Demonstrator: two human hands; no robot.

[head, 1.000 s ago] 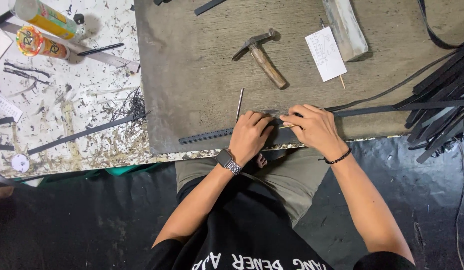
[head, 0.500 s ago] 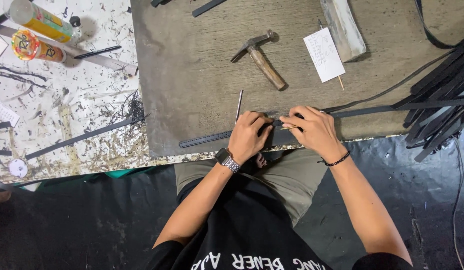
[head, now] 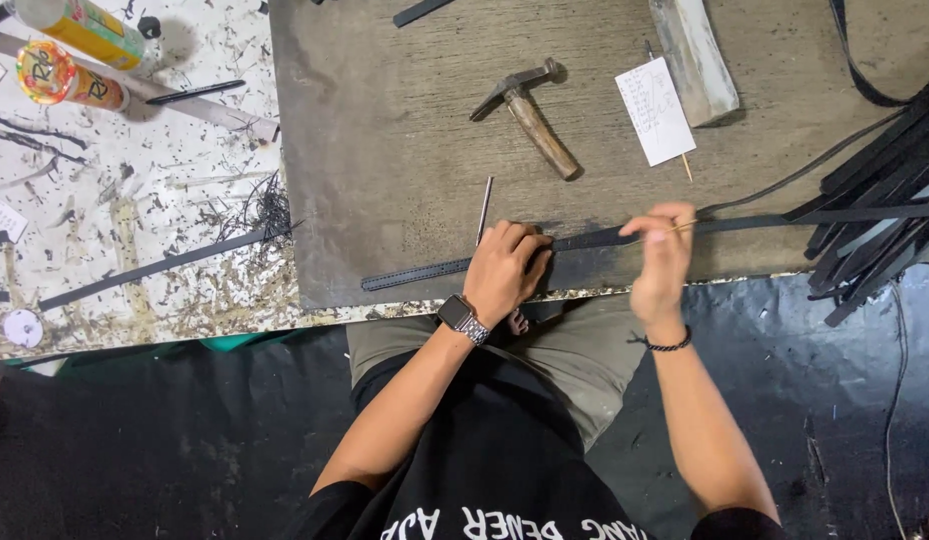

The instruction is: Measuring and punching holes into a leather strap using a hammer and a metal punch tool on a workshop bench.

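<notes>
A: Two hands, one strap. Left hand [head: 505,272] is flat on the black leather strap [head: 425,272], fingers pressed together, pinning it to the grey worktop mat [head: 385,130].

B: Right one?

A: Right hand [head: 660,262] is lifted a little above the same strap, further along it to the right. Fingers pinched on a thin pale stick [head: 678,228], maybe a skewer or awl; too small to tell which.

B: Strap's axis?

A: Long axis runs left to right along the near edge of the mat, passing under the left hand and below the right. Its free end sticks out to the left of the left hand; the other way it runs on past the right hand towards the pile of black strips [head: 875,220].

B: Which hand is nearer to it?

A: Left, it's touching. Right hovers just above; can't tell if the stick's tip meets the leather.

B: Arm pose?

A: Both forearms come up from the lap, left wrist with a watch [head: 459,318], bent so the palm faces down. Right wrist with a dark band [head: 668,345], hand cocked up, thumb side towards the mat.

B: Anything else close?

A: Thin metal rod [head: 484,208] just beyond the left hand, pointing away from it. Hammer [head: 530,112] further out between the hands. Paper note [head: 656,110] and pale block [head: 694,55] beyond the right hand. Two cans [head: 70,50] far left.
</notes>
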